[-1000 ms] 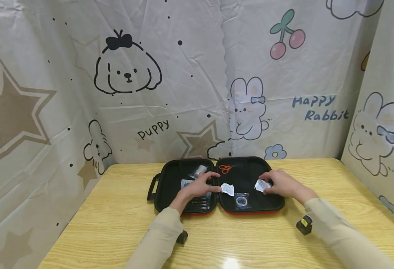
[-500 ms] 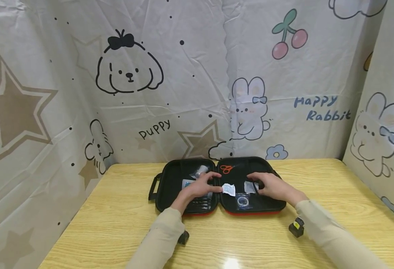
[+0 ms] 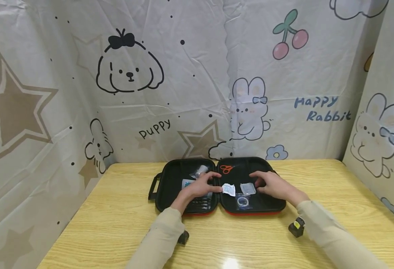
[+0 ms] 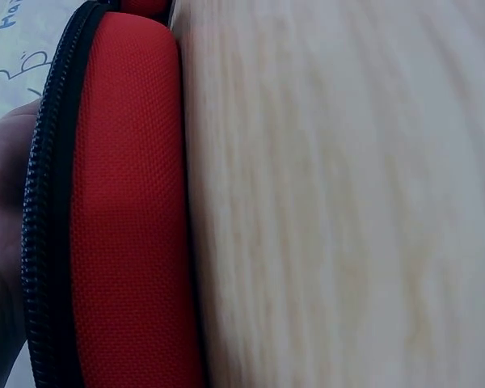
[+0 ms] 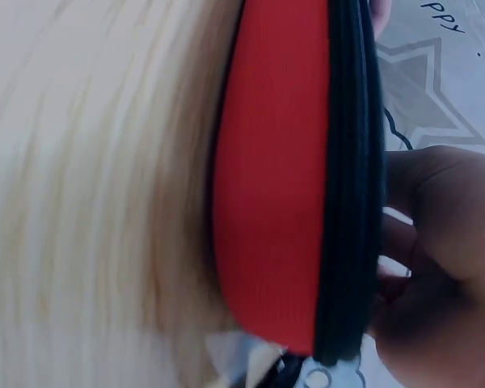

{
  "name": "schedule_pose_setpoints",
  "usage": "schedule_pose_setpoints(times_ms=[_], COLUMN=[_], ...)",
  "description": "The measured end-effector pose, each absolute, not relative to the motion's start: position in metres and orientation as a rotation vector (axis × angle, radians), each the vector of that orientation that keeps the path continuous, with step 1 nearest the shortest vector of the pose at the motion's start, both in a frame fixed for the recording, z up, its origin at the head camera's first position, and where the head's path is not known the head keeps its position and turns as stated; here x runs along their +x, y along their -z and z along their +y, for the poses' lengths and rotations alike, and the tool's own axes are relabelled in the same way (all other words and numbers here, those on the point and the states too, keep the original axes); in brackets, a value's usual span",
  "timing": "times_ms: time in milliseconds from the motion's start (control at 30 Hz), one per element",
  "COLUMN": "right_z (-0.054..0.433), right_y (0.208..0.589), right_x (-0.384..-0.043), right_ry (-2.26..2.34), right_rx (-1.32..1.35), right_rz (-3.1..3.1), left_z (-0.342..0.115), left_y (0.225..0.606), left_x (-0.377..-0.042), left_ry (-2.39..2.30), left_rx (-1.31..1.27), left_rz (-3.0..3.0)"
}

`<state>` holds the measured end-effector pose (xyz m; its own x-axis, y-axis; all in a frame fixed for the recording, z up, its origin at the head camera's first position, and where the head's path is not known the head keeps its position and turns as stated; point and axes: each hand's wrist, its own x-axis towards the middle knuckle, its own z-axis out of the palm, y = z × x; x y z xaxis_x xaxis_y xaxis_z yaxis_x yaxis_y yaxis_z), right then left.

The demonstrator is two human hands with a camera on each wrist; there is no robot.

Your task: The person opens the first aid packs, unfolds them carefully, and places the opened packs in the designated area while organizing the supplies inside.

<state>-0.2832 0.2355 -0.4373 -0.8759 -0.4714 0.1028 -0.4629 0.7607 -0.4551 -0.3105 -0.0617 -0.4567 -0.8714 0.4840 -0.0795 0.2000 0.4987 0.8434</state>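
Observation:
An open zip case [image 3: 170, 186], black inside and red outside, lies flat on the table. My left hand [image 3: 197, 188] is over its middle hinge, fingers spread, thumb tip at the edge of a white crumpled packet [image 3: 229, 189]. Just right of a second, greyish-white packet [image 3: 248, 189] is my right hand [image 3: 276, 185], fingers loosely bent with nothing seen in them. Both packets lie in the right half. In the wrist views the case's red side [image 4: 129, 194] hides most of the left hand, and the right hand [image 5: 453, 242] shows behind the rim.
Orange-handled scissors [image 3: 226, 169] and a bagged white ring-shaped roll [image 3: 243, 201] are in the right half. The left half holds a wrapped white roll [image 3: 202, 170] and several thin dark items [image 3: 201, 204]. A patterned curtain [image 3: 190, 93] stands behind the table [image 3: 116, 224].
My right hand has moved left with the greyish-white packet, set it down beside the other packet and let go. My left hand has stayed in place.

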Motion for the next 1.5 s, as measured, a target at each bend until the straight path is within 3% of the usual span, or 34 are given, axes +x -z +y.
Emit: schedule_pose_setpoints(times_ms=[467, 833, 1500], right_z=[0.227, 0.23, 0.193], right_y=[0.446, 0.435, 0.435], right_x=[-0.29, -0.286, -0.288], right_ry=[1.298, 0.985, 0.902], right_rx=[-0.655, -0.619, -0.829], right_rz=[2.498, 2.958, 2.852], left_z=[-0.061, -0.061, -0.061], left_y=[0.459, 0.458, 0.459], left_x=[-0.312, -0.312, -0.312], left_ry=[-1.308, -1.314, -1.284], left_rx=[0.555, 0.56, 0.559], left_rz=[2.437, 2.43, 2.445])
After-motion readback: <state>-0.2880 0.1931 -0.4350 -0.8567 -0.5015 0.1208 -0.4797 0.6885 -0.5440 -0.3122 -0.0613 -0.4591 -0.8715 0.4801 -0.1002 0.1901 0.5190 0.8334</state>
